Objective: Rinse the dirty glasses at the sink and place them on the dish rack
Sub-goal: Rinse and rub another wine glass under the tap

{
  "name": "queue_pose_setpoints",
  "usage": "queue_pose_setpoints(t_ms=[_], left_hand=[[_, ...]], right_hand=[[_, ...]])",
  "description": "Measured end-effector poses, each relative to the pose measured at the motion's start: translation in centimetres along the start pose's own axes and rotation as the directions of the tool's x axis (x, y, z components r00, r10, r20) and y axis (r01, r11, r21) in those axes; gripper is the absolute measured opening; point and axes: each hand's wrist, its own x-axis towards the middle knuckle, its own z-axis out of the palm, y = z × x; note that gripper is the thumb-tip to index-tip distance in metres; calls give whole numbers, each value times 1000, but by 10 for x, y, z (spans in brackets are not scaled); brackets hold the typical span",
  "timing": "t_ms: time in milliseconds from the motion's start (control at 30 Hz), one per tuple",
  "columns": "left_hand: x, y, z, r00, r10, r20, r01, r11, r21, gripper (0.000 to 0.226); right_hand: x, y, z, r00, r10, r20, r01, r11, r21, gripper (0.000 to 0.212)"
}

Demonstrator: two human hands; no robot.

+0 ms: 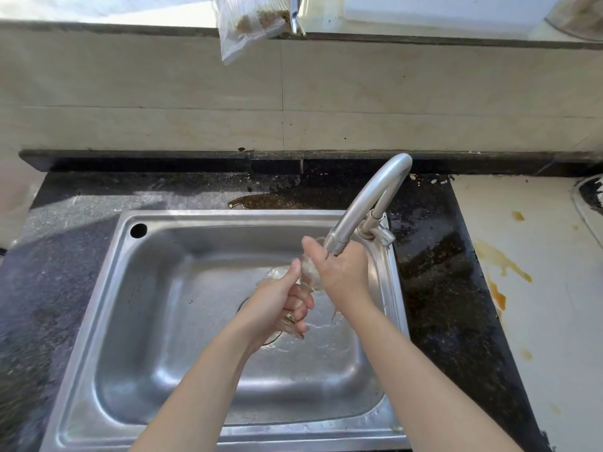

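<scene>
I've got the glass [308,272] right under the mouth of the faucet [375,197], clear and tilted, its open end up by the spout and its base slanting down and away from it, over the basin of the sink [98,288]. The left hand [280,301] is below the spout and has the lower part of the glass: its fingers [301,305] are curled tight round the base, and its thumb lies up along the side. The right hand [339,272] is directly beneath the spout tip, palm turned towards me, with its thumb [308,247] stretched up against the upper wall of the glass near the rim. Its fingers run behind the glass and the spout, so I can't tell how far they close round it. Water lies rippling on the basin floor below the faucet, around the drain [261,340]. A wet dark countertop [434,288] sits beside the faucet base.
</scene>
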Motion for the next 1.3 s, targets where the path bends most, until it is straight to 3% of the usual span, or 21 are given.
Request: queue_pose_setpoints(t_ms=[133, 200, 267, 333, 433, 533, 667, 767, 867, 933, 967, 1033, 1133, 1300], left_hand=[[-4, 9, 5, 994, -58, -91, 63, 996, 62, 52], [-2, 17, 11, 969, -28, -247, 42, 998, 52, 37], [3, 22, 18, 930, 93, -355, -74, 995, 67, 27], [5, 27, 28, 926, 196, -322, -168, 979, 113, 24], [9, 30, 41, 974, 184, -135, -191, 981, -42, 22], [12, 32, 48, 987, 162, -15, -161, 954, -252, 12], [8, 30, 49, 969, 249, -1, -241, 940, -242, 17], [3, 28, 48, 916, 388, -104, -391, 920, -12, 29], [4, 26, 48, 766, 577, -284, -501, 812, 299, 32], [4, 28, 46, 702, 628, -337, -488, 768, 415, 36], [3, 30, 44, 720, 596, -355, -465, 795, 389, 43], [1, 39, 38, 821, 387, -419, -336, 922, 193, 63], [-1, 43, 22, 921, 74, -383, -133, 982, -131, 60], [-12, 34, 4, 966, 84, -244, -73, 996, 57, 8]], right_hand=[[7, 14, -2, 957, 291, -8, -283, 938, 201, 32], [4, 23, -5, 859, 511, -35, -476, 821, 317, 28], [0, 38, -7, 719, 695, 21, -630, 638, 442, 19], [-5, 52, -7, 643, 751, 150, -700, 497, 513, 17], [-14, 59, -3, 641, 704, 305, -716, 407, 567, 18], [-17, 53, -2, 682, 646, 344, -690, 411, 596, 17], [-12, 49, -4, 688, 649, 325, -675, 409, 613, 21], [-8, 42, -6, 715, 612, 337, -669, 460, 583, 28], [-6, 37, -2, 722, 633, 281, -640, 456, 618, 34], [-5, 37, 2, 720, 640, 268, -627, 434, 647, 33], [-5, 37, 3, 724, 635, 270, -628, 445, 639, 29], [-6, 36, 5, 735, 635, 238, -622, 491, 610, 24], [-4, 33, 5, 776, 615, 141, -555, 561, 614, 25], [0, 19, 1, 895, 447, 15, -386, 755, 530, 25]])
